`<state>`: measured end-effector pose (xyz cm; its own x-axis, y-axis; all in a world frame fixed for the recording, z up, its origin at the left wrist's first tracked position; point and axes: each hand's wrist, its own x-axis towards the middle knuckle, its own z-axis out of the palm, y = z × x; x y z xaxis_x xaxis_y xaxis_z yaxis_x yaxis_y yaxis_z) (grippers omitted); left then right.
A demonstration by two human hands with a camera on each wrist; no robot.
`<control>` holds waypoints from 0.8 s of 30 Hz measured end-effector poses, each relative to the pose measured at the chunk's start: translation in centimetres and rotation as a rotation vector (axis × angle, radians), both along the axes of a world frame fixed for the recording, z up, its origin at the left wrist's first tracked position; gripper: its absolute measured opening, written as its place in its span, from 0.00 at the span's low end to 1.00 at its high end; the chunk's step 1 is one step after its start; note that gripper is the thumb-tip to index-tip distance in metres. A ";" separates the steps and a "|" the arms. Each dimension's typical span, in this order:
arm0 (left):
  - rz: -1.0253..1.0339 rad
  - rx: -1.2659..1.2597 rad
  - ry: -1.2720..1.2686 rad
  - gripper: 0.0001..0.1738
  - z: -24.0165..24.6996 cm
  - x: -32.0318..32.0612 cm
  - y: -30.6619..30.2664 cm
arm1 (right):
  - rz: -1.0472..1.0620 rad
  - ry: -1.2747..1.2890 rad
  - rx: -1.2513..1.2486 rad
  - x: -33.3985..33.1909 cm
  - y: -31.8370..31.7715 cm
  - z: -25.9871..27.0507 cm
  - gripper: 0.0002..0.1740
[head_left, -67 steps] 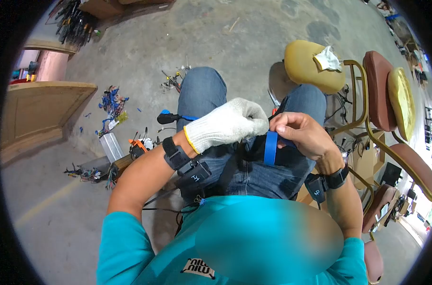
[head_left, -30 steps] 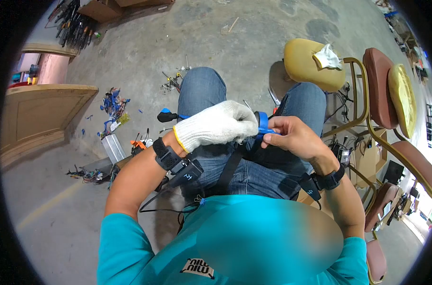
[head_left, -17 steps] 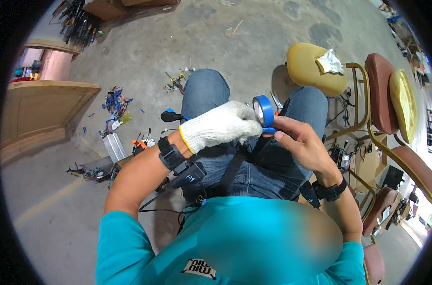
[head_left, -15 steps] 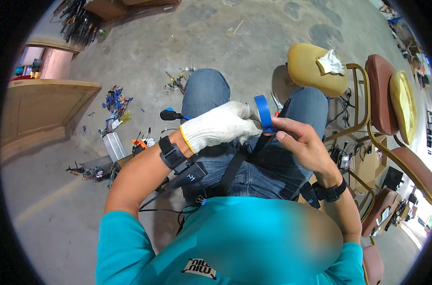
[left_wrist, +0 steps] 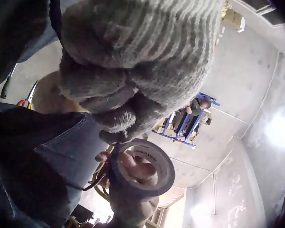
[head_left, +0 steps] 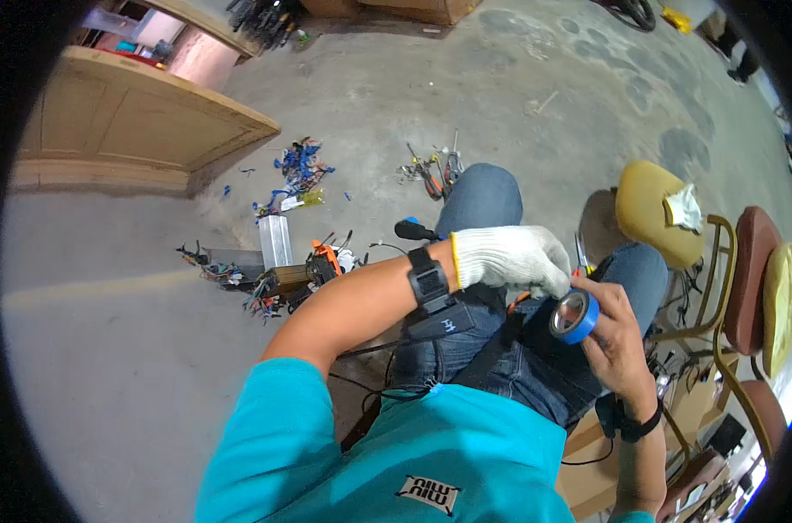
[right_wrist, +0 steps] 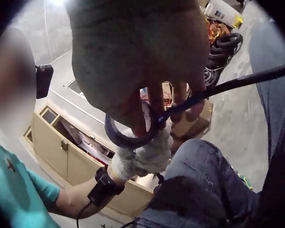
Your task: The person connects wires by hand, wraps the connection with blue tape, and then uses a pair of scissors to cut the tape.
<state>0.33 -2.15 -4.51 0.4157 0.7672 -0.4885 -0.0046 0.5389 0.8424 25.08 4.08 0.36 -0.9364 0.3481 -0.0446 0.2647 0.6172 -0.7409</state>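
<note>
My left hand (head_left: 518,261), in a white knit glove, has its fingers curled in on a black cable (right_wrist: 247,80); most of the grip is hidden by the glove. Beyond the glove's cuff a black plug end (head_left: 413,229) sticks out above the thigh, with a bit of blue beside it. In my bare right hand (head_left: 615,336) is a roll of blue tape (head_left: 585,324), a finger through its ring in the right wrist view. Blue tape (right_wrist: 192,100) lies along the cable by the right fingers. Both hands are close together above the lap.
Red-and-yellow-handled pliers (head_left: 582,261) stand by the right knee. On the floor lie several screwdrivers (head_left: 432,179), blue wire scraps (head_left: 300,166) and a metal bar (head_left: 275,241). A yellow-seated chair (head_left: 657,209) with a white glove (head_left: 683,209) is at right; a wooden cabinet (head_left: 143,113) is at left.
The head view has turned, shifting the scene right and down. The tape roll has moved from between the hands to against the right palm, its ring now facing up, and the right fingers have curled in.
</note>
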 end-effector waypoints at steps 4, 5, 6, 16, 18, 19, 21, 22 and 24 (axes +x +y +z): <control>0.004 0.050 -0.025 0.14 -1.2 0.4 -0.1 | -0.079 0.026 -0.117 -0.1 -0.7 -0.1 0.18; 0.019 0.036 -0.036 0.13 -1.3 0.4 -0.3 | -0.071 0.036 -0.118 0.4 -0.4 -0.7 0.18; 0.030 0.058 -0.037 0.14 -1.2 0.3 -0.4 | -0.148 0.122 -0.404 1.1 0.0 -1.4 0.15; -0.094 0.063 0.064 0.13 0.9 0.2 -0.6 | -0.585 0.035 -0.995 -0.2 0.3 -3.5 0.11; -0.095 0.045 0.032 0.13 0.6 0.2 -0.5 | -0.455 -0.102 -0.957 -0.8 1.0 -3.5 0.15; -0.095 0.004 0.028 0.15 0.8 0.1 -0.5 | -0.459 -0.103 -0.962 -0.7 1.6 -3.3 0.15; -0.093 -0.035 0.026 0.18 0.9 -0.5 -0.4 | -0.241 -0.318 -1.152 -0.3 2.8 -3.0 0.23; -0.098 -0.051 -0.026 0.21 0.7 -0.8 -0.2 | -0.239 -0.367 -1.109 -0.4 2.8 -3.2 0.29; -0.100 -0.132 -0.085 0.27 0.4 -0.9 -0.3 | -0.202 -0.335 -1.148 -0.1 2.9 -4.2 0.28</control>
